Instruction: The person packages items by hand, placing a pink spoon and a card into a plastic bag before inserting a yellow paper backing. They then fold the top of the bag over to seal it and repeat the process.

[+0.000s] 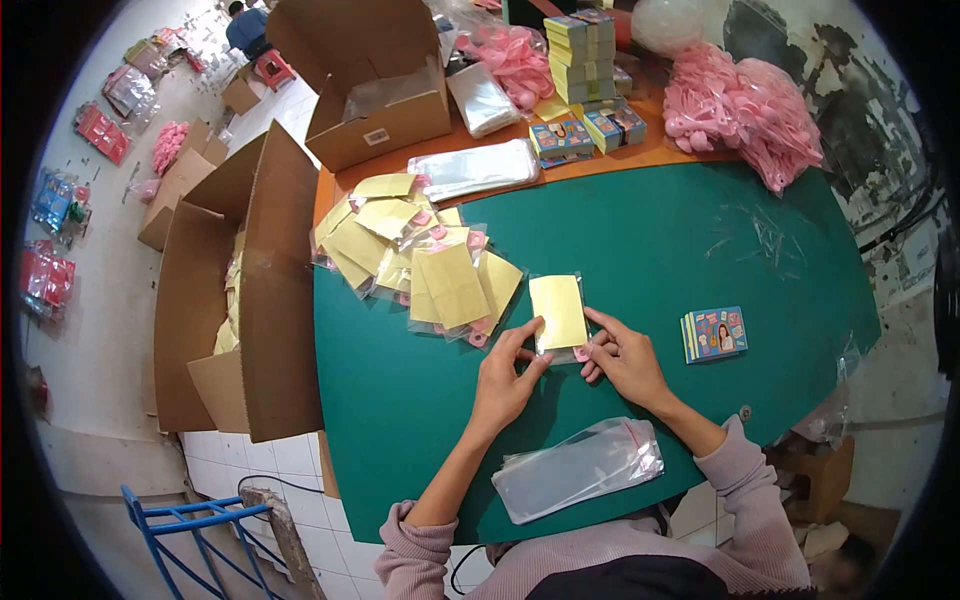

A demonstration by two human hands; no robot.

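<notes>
Between my two hands is a clear plastic bag with a yellow card [559, 312] and a small pink item inside. My left hand [510, 372] grips its lower left edge, thumb near the bottom. On the right edge, my right hand [624, 358] pinches it by the pink piece. A pile of similar filled bags [452, 285] lies to the left. To the right sits a small stack of blue printed cards [715, 334]. Near my body rests a stack of flat clear bags [580, 468].
An open cardboard box [262, 300] with yellow-card bags stands left of the green table [640, 230]. At the back are card stacks [580, 75], bundled pink items [740, 110], more clear bags [475, 168] and another box [375, 120]. A blue trolley [190, 515] stands lower left; a person [247, 30] sits far off.
</notes>
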